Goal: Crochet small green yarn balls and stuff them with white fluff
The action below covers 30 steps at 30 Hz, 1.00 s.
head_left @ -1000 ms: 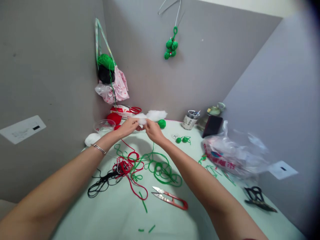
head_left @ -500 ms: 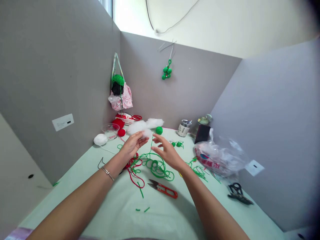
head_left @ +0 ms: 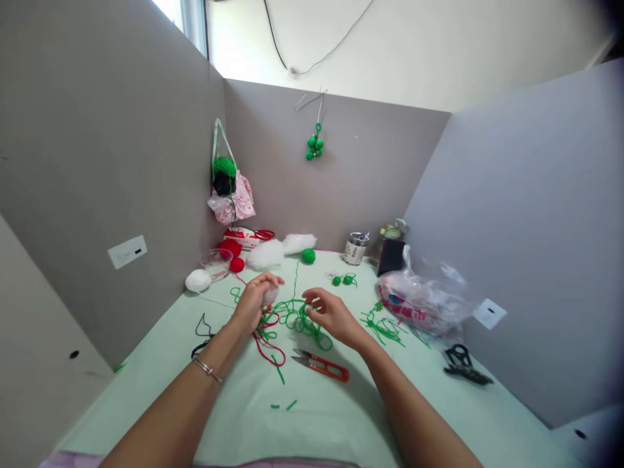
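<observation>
My left hand (head_left: 256,300) is closed around a small tuft of white stuffing (head_left: 270,297), part of which shows between thumb and fingers. Across from it, my right hand (head_left: 331,315) hovers over a tangle of green yarn (head_left: 319,337), fingers curled but apart from the thumb. Whether its fingertips touch the yarn is unclear. Red yarn (head_left: 263,354) lies looped under and beside my left hand. Thread snips with an orange-red handle (head_left: 334,370) rest on the table in front of the tangle.
Behind my hands are white stuffing (head_left: 266,255), a green yarn ball (head_left: 308,256), red yarn (head_left: 236,265) and a clear bowl (head_left: 217,265). On the right lie cut green strands (head_left: 386,330), a plastic bag (head_left: 419,296) and a black clip (head_left: 465,367). A can (head_left: 356,249) stands at the back.
Both hands have come down and nearer to me. The left still holds the stuffing; the right has moved down to the green yarn. The camera view has shifted slightly.
</observation>
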### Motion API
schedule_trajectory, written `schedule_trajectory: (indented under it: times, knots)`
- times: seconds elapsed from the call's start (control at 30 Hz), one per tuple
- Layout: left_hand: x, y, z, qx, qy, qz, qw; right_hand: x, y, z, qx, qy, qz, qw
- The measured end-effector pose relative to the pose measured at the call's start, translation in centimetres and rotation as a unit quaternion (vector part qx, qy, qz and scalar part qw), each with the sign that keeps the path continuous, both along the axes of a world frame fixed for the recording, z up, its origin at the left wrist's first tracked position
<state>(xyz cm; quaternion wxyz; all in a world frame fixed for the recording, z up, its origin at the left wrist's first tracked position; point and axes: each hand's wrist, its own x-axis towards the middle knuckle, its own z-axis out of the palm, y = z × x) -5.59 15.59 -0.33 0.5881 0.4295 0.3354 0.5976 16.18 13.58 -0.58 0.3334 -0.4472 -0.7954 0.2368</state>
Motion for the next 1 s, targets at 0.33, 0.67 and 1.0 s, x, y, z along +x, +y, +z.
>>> schedule_trajectory:
  times: [0.33,0.67,1.0]
  knots:
    - [3.1,-2.7,-0.3,0.037,0.128,-0.092,0.987,-0.7,-1.4,0.1,0.037,0.126,0.001,0.991]
    - [3.7,-2.5,-1.5,-0.012,0.120,-0.074,0.990,-1.1,-1.6,0.1,-0.122,0.242,-0.016,0.962]
    - [3.5,-1.6,-3.0,-0.038,0.157,-0.016,0.987,-1.1,-1.6,1.1,-0.115,0.307,-0.044,0.944]
